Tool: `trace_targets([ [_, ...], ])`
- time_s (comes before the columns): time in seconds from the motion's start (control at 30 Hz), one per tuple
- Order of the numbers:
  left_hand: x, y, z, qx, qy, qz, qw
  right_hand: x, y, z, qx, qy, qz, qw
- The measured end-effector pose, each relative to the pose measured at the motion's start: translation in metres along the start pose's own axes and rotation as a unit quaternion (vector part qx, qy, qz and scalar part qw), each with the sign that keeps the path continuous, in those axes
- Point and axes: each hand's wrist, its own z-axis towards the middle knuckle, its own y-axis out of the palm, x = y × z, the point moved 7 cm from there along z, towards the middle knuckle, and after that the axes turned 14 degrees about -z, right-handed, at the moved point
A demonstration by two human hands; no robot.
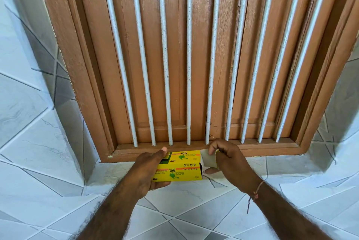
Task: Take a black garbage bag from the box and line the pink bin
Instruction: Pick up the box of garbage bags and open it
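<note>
A yellow garbage-bag box [181, 169] with green and black print lies lengthwise in front of a window sill. My left hand [149, 169] grips its left end, thumb on top. My right hand [227, 158] pinches the box's opened white end flap [208, 159] at the right end. No black bag shows, and the pink bin is out of view.
A brown wooden shutter [174, 55] behind several white vertical bars [189, 64] fills the upper view. Its brown sill [262, 149] runs just behind the box. White marbled tiles [194, 214] cover the ledge below and the walls at both sides.
</note>
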Motion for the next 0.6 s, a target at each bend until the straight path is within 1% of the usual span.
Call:
trace_targets([
  [0.07,0.000,0.000,-0.002,-0.002,0.000,-0.003,1.000,-0.002,0.001,0.000,-0.029,0.008,0.018,0.999],
  [0.1,-0.001,0.000,-0.003,-0.003,0.000,-0.004,1.000,-0.006,-0.001,0.000,-0.029,-0.010,-0.017,0.999],
  [0.13,-0.002,0.000,-0.004,-0.005,0.000,-0.004,1.000,-0.010,-0.004,0.000,-0.016,-0.041,-0.089,0.995],
  [0.2,-0.004,0.002,-0.006,-0.009,-0.003,-0.002,1.000,-0.015,-0.007,-0.001,0.023,-0.086,-0.250,0.964],
  [0.27,-0.004,0.003,-0.007,-0.012,-0.007,-0.010,1.000,-0.018,-0.007,-0.004,0.072,-0.110,-0.366,0.921],
  [0.3,-0.003,0.003,-0.007,-0.011,-0.007,-0.018,1.000,-0.018,-0.006,-0.005,0.097,-0.109,-0.417,0.897],
  [0.33,-0.001,0.004,-0.007,-0.010,-0.004,-0.024,1.000,-0.018,-0.005,-0.006,0.116,-0.099,-0.451,0.879],
  [0.37,0.001,0.004,-0.008,-0.007,0.002,-0.025,1.000,-0.016,-0.003,-0.007,0.127,-0.086,-0.465,0.872],
  [0.4,0.003,0.005,-0.008,-0.006,0.012,-0.022,1.000,-0.014,0.000,-0.007,0.123,-0.074,-0.460,0.876],
  [0.43,0.005,0.006,-0.009,-0.006,0.025,-0.018,1.000,-0.011,0.004,-0.008,0.101,-0.063,-0.427,0.896],
  [0.47,0.007,0.007,-0.011,-0.006,0.039,-0.014,0.999,-0.009,0.008,-0.008,0.062,-0.048,-0.360,0.930],
  [0.5,0.010,0.009,-0.014,-0.004,0.056,-0.013,0.998,-0.008,0.012,-0.009,0.012,-0.016,-0.243,0.970],
  [0.53,0.015,0.011,-0.017,0.000,0.075,-0.013,0.997,-0.007,0.018,-0.012,-0.037,0.028,-0.085,0.995],
  [0.57,0.020,0.013,-0.022,0.006,0.099,-0.011,0.995,-0.005,0.026,-0.016,-0.078,0.073,0.072,0.992],
  [0.6,0.027,0.014,-0.026,0.017,0.129,0.001,0.992,-0.002,0.034,-0.019,-0.104,0.113,0.204,0.967],
])
